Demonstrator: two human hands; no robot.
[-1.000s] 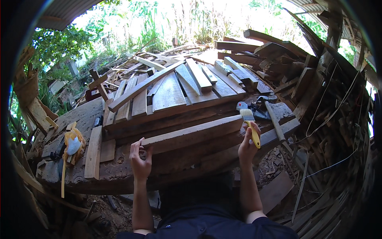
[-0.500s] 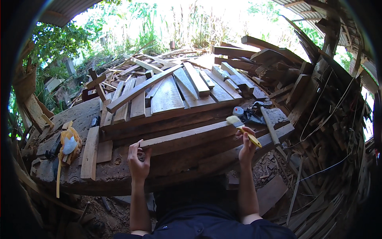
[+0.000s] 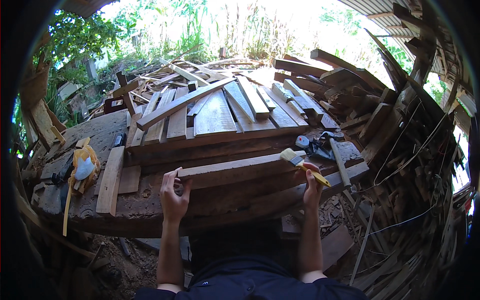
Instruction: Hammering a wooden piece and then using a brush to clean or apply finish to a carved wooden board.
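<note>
A long squared wooden bar lies across in front of me on the heavy timber workbench. My left hand grips its left end, thumb on the near side and fingers curled at the end. In my right hand is a paintbrush with a yellow handle and pale bristles. The bristles point left, at the bar's right part; whether they touch the wood I cannot tell. Behind the brush sit a round white tape measure, a crumpled black item and a hammer with a wooden handle.
Several planks are laid out at the bench's far side. On the left are a short board and a yellow-brown bundle with a white patch. Stacked timber rises at the right, with a thin cord hanging there.
The whole view has shifted slightly. The brush's bristles have moved a little left and down along the bar, while my left hand keeps its grip on the bar's end.
</note>
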